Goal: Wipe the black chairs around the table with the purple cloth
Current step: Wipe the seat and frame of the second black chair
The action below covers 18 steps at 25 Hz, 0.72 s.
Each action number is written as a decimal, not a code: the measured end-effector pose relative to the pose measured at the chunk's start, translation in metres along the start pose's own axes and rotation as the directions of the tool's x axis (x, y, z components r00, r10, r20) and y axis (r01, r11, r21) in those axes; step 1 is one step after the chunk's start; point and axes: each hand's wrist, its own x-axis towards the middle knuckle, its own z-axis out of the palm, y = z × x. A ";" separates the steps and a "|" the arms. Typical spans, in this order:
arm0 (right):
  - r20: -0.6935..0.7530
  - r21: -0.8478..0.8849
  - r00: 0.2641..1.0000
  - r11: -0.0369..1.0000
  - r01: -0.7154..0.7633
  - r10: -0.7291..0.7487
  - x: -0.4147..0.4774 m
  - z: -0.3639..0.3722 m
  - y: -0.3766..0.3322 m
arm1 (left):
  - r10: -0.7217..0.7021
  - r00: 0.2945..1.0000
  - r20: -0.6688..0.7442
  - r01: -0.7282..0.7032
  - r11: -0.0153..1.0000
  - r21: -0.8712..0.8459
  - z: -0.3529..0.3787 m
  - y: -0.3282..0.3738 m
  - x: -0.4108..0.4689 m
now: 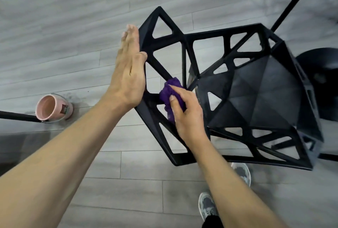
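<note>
**Midway on one chair's backrest, cloth pressed to the lattice**

Head view: Clearly the wiping is under way, not finished. The black chair (pixel 237 88) fills the frame from centre out to three o'clock, its open triangular backrest toward the person and its seat beyond. The purple cloth (pixel 171 93) sits bunched against a strut at the middle of that backrest, just at the frame's centre. How much of this chair is already clean cannot be judged. Other dark chair legs (pixel 285 6) at one o'clock suggest more chairs remain.

The right hand (pixel 186 114) is curled closed over the cloth, fingers pinning it to the strut. The left hand (pixel 128 74), at ten o'clock from the cloth, is flat and fully extended, palm against the backrest's outer edge, bracing rather than gripping.
</note>
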 end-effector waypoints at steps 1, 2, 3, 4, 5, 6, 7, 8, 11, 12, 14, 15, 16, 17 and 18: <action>-0.030 0.018 0.994 0.995 -0.101 0.101 0.008 -0.003 0.014 | 0.007 1.000 -0.001 -0.007 1.000 0.030 0.000 0.000 -0.001; -0.055 0.013 0.982 0.984 -0.178 0.179 0.020 -0.004 0.026 | 0.014 1.000 -0.002 -0.014 0.998 0.057 0.000 0.000 -0.002; -0.081 -0.037 0.972 0.974 -0.225 0.221 0.034 -0.003 0.035 | 0.020 1.000 0.002 -0.020 0.996 0.090 0.000 -0.001 -0.001; -0.111 -0.117 0.964 0.960 -0.254 0.241 0.046 -0.002 0.040 | 0.027 1.000 0.010 -0.028 0.991 0.134 0.001 -0.001 0.001; -0.147 -0.202 0.955 0.937 -0.284 0.257 0.056 0.000 0.041 | 0.042 0.999 0.026 -0.046 0.979 0.200 0.002 -0.001 0.002; -0.172 -0.239 0.946 0.920 -0.310 0.274 0.060 0.001 0.041 | 0.063 0.997 0.050 -0.074 0.954 0.289 0.003 -0.001 0.003; -0.165 -0.255 0.950 0.918 -0.302 0.267 0.058 0.001 0.039 | 0.085 0.994 0.070 -0.106 0.916 0.387 0.003 -0.001 0.004; -0.130 -0.255 0.964 0.931 -0.260 0.234 0.052 -0.003 0.038 | 0.103 0.991 0.089 -0.133 0.872 0.471 0.003 -0.002 0.007; -0.025 -0.212 0.975 0.951 -0.223 0.222 0.034 -0.012 0.041 | 0.098 0.984 0.148 -0.164 0.814 0.557 0.001 -0.001 0.036; -0.037 -0.217 0.971 0.946 -0.240 0.238 0.036 -0.012 0.048 | 0.087 0.981 0.173 -0.169 0.823 0.543 0.000 0.000 0.050; -0.095 -0.222 0.963 0.938 -0.267 0.252 0.050 -0.006 0.059 | 0.084 0.979 0.186 -0.169 0.847 0.505 -0.002 0.000 0.070; -0.116 -0.213 0.960 0.938 -0.274 0.255 0.057 0.000 0.062 | 0.092 0.980 0.177 -0.170 0.851 0.497 -0.002 0.000 0.073; -0.142 -0.203 0.959 0.941 -0.271 0.246 0.064 0.004 0.064 | 0.107 0.980 0.168 -0.178 0.849 0.497 -0.002 0.000 0.073; -0.176 -0.207 0.959 0.944 -0.256 0.222 0.073 0.007 0.065 | 0.124 0.979 0.162 -0.190 0.844 0.501 -0.002 0.001 0.070; -0.207 -0.218 0.959 0.946 -0.239 0.194 0.084 0.009 0.066 | 0.137 0.979 0.154 -0.197 0.838 0.508 0.000 0.002 0.068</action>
